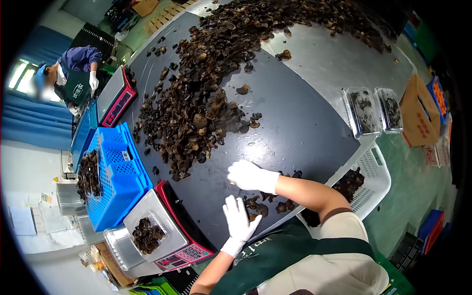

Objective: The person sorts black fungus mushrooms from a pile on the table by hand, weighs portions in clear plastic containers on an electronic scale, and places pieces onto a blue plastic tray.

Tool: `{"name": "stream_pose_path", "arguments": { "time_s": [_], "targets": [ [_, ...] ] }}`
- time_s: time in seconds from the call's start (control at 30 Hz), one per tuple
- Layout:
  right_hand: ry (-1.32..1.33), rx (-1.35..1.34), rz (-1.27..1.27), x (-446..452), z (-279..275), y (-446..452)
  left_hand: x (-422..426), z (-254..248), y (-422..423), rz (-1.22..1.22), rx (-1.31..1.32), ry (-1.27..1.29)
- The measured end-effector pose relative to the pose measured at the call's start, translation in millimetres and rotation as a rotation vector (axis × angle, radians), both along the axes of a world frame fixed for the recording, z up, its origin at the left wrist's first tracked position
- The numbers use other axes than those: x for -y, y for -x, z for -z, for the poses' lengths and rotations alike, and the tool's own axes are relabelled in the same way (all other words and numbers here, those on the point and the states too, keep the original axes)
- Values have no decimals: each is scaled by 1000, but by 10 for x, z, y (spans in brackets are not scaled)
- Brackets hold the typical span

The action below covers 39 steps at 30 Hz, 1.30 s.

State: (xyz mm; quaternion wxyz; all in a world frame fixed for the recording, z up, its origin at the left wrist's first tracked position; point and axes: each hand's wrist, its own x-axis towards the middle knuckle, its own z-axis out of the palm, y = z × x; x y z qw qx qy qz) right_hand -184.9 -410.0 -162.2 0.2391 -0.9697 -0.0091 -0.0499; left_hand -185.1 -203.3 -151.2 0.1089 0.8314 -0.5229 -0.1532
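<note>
My left hand (237, 219), in a white glove, is low over the grey table (295, 132) near its front edge, open with fingers stretched and thumb apart. Close to the thumb lie a few dark brown wood ear mushrooms (262, 210). Farther up, my right hand (250, 176), also gloved, reaches across the bare tabletop, fingers extended and nothing seen in them. Beyond both hands spreads a big heap of wood ear mushrooms (196, 108). To the left, a red-framed scale (169, 211) carries a clear tray holding some mushrooms (147, 236).
A blue crate (118, 172) with mushrooms stands left, beside a second scale (115, 98). Two filled clear boxes (363, 113) sit at the right edge, above a white basket (378, 182). A cardboard box (418, 113) is on the floor. Another person (73, 73) works at far left.
</note>
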Motion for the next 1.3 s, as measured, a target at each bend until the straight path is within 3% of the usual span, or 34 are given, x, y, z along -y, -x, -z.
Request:
{"name": "stream_pose_path", "arguments": {
  "time_s": [0.03, 0.1, 0.17, 0.23, 0.3, 0.4, 0.5, 0.57, 0.63, 0.8, 0.83, 0.87, 0.93, 0.97, 1.0, 1.1, 1.17, 1.23, 1.3],
  "targets": [
    [-15, -48, 6, 56, -46, 176, 113, 87, 79, 54, 117, 146],
    [-43, -193, 15, 193, -64, 525, 493, -104, 226, 56, -94, 318],
    [-149, -258, 116, 363, -260, 975, 745, -187, 353, 212, -361, 356],
    [-199, -625, 238, 523, -530, 1331, 878, -217, 578, 259, -646, 505],
    [-205, -702, 282, 684, -706, 1775, 850, -227, 685, 398, -720, 435],
    [-293, -526, 568, 746, -921, 2306, 817, -390, 325, 355, -521, 550],
    [-310, -176, 827, 618, -983, 2654, 622, -366, -292, 209, -18, 187],
    [-353, -164, 884, 519, -985, 2805, 502, -267, -525, 227, 184, -98],
    [-344, -117, 928, 374, -923, 2923, 484, -205, -518, 302, 189, -209],
    [-483, -154, 951, 145, -964, 3018, 990, -96, 302, 671, 63, 105],
    [-495, -151, 957, 120, -1004, 3032, 1133, -155, 593, 638, -22, 125],
    [-481, -132, 968, 96, -1030, 3059, 1350, -464, 778, 690, -343, -70],
    [-448, -82, 999, 42, -1019, 3133, 1313, -226, 1165, 882, -460, 268],
    [-427, -47, 1020, 19, -994, 3182, 1340, -397, 1222, 1086, -444, 181],
    [-427, -38, 1039, 9, -1004, 3230, 1230, -341, 1244, 1095, -447, 248],
    [-435, -14, 1095, -31, -998, 3389, 1245, -224, 900, 933, -396, 314],
    [-396, -20, 1131, -74, -1022, 3422, 1497, -542, 448, 600, -130, 26],
    [-399, -33, 1166, -126, -982, 3428, 1538, -111, 101, 294, 198, 140],
    [-382, 18, 1121, -135, -890, 3376, 1628, 123, 5, 243, 189, 105]
  ]
}}
